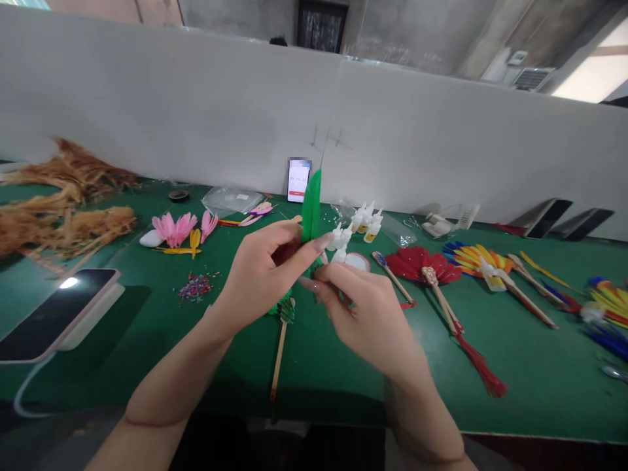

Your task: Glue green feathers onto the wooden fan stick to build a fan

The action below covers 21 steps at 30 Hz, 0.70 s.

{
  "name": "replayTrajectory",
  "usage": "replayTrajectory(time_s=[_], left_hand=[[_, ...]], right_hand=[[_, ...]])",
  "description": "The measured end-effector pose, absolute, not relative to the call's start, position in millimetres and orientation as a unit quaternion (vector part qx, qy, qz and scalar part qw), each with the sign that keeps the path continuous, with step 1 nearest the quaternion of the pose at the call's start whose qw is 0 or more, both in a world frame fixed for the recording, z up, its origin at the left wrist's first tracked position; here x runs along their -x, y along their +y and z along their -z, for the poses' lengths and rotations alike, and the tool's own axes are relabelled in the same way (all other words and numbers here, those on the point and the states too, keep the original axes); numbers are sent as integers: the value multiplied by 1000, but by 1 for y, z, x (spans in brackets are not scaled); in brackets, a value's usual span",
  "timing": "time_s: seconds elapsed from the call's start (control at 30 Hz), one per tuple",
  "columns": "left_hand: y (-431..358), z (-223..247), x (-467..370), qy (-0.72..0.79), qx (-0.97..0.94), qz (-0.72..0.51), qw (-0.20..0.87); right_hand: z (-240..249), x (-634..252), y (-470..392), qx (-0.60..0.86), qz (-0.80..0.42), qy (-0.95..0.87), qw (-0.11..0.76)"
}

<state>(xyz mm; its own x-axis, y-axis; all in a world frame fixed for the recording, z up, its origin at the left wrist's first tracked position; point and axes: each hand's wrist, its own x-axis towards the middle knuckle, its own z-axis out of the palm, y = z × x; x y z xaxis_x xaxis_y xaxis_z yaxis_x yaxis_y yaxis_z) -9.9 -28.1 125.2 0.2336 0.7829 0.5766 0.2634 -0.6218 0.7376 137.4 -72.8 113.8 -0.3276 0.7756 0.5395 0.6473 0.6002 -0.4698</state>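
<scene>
A green feather (311, 204) stands upright between my hands, above the middle of the table. My left hand (267, 271) pinches it near its lower part with thumb and fingers. My right hand (360, 307) is closed with thumb and fingertips together at the feather's lower end; the fingers partly hide that end. Below them on the table lies a wooden-handled fan (279, 353) with green feathers at its top, half covered by my left hand. Small white glue bottles (339, 239) stand just behind my right hand.
Pink feathers (174, 229), loose colored chips (195, 288) and a phone on a stand (61, 314) lie left. To the right are a red feather fan (424, 265) and a yellow-blue one (483, 258). A lit phone (296, 183) leans on the white partition (196, 111).
</scene>
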Motion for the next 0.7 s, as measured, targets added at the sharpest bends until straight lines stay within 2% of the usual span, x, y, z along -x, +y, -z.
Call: replayTrajectory(time_s=[0.1,0.23,0.4,0.6,0.7], left_hand=[[-29,-123,11,358,-733,-517,259],[-27,-120,12,363,-702,-527,313],[-26,-120,12,343,-665,-557,359],[-31,-120,10,333,-639,-602,343],[-32,-120,9,342,-629,-613,334]], right_hand=[[-115,-137,-73,436,-84,-814,374],[-114,-136,-73,424,-97,-810,393],[-111,-134,-73,407,-172,-767,465],[-106,-130,-71,416,-267,-671,553],[-107,-130,-70,410,-325,-647,555]])
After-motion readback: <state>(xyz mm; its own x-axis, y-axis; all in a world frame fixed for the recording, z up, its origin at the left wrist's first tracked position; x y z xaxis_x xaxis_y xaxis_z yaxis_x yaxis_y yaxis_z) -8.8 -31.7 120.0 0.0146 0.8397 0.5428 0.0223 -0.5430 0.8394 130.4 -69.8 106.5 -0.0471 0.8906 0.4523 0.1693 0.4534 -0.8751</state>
